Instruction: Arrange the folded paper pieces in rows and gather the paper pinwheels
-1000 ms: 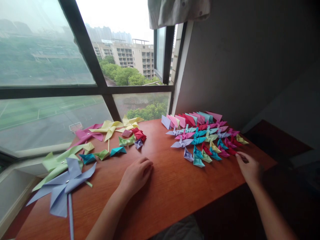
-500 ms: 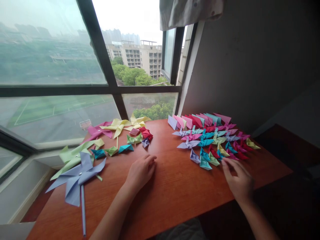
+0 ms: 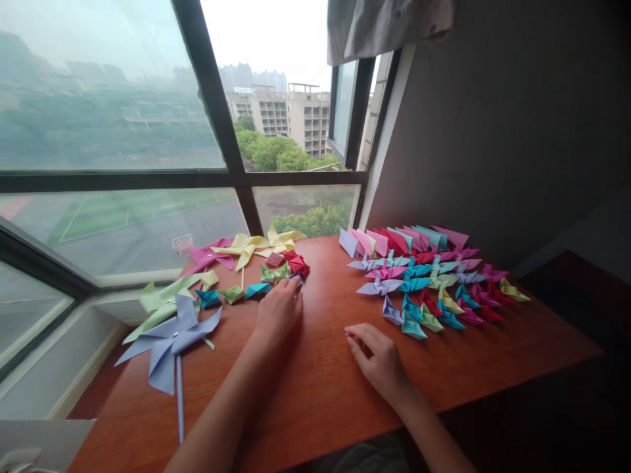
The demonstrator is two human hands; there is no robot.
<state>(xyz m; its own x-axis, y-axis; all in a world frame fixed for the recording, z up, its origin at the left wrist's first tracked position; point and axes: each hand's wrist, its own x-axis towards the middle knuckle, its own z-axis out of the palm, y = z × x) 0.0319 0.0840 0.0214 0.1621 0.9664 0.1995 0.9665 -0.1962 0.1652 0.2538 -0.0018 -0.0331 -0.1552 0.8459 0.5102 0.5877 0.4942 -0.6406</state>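
Observation:
My left hand (image 3: 280, 309) reaches forward over the wooden table (image 3: 325, 387), its fingertips on a small lilac folded paper piece (image 3: 297, 278) at the edge of a little cluster of red, green and blue folded pieces (image 3: 276, 270). Whether the fingers grip the piece I cannot make out. My right hand (image 3: 378, 358) rests on the bare tabletop near the middle, fingers loosely curled and apart, holding nothing. It lies just left of the big spread of coloured folded paper pieces (image 3: 428, 276).
Large paper pinwheels lie at the left: a lilac pinwheel (image 3: 170, 338) on a stick, a green pinwheel (image 3: 162, 299), a pink pinwheel (image 3: 207, 257) and a yellow pinwheel (image 3: 254, 244). A window frame (image 3: 231, 177) runs behind the table; a dark wall (image 3: 493, 131) is to the right.
My right hand has moved left from the coloured spread to the middle of the table. My left hand has slid forward to the small cluster. The view has shifted slightly left.

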